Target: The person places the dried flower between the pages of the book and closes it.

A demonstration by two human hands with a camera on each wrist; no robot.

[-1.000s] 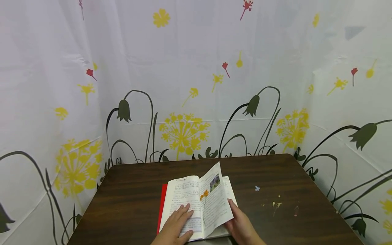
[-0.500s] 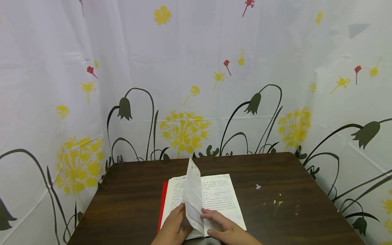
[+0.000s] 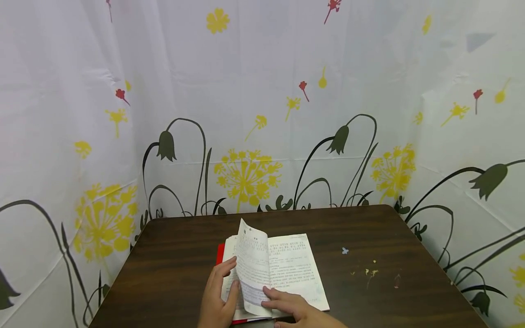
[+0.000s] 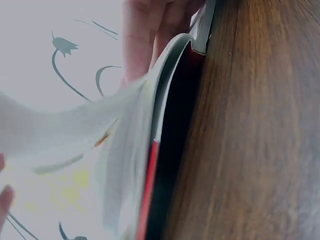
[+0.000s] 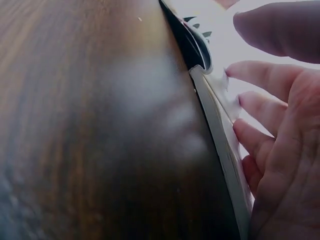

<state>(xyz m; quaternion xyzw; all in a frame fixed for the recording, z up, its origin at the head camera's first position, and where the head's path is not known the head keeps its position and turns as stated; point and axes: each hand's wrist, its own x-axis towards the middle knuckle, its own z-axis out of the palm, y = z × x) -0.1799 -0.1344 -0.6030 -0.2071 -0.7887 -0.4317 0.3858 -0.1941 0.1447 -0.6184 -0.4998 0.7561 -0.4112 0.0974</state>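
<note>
An open book [image 3: 295, 264] lies on the dark wooden table, its red cover [image 3: 220, 253] showing along the left side. One curved leaf [image 3: 251, 264] stands partly raised over the left page. My left hand [image 3: 218, 296] is at the book's left side, fingers extended and thumb near the leaf's free edge. With its fingertips, my right hand [image 3: 299, 312] touches the leaf's lower part beside the gutter, fingers fairly straight. A small orange-brown bit [image 4: 101, 140] shows inside the bent leaf in the left wrist view; much of that leaf's underside is hidden.
A small pale-blue flower [image 3: 345, 251] lies on the table [image 3: 172, 264] right of the book. Farther right are yellowish plant bits [image 3: 371, 273] and a thin reddish sprig [image 3: 397, 281]. A white flower-printed curtain [image 3: 254, 91] hangs behind the table.
The leaf bearing an orange flower has swung from right to left, covering the flower. My left hand left the page for its left side; my right hand moved left onto the leaf.
</note>
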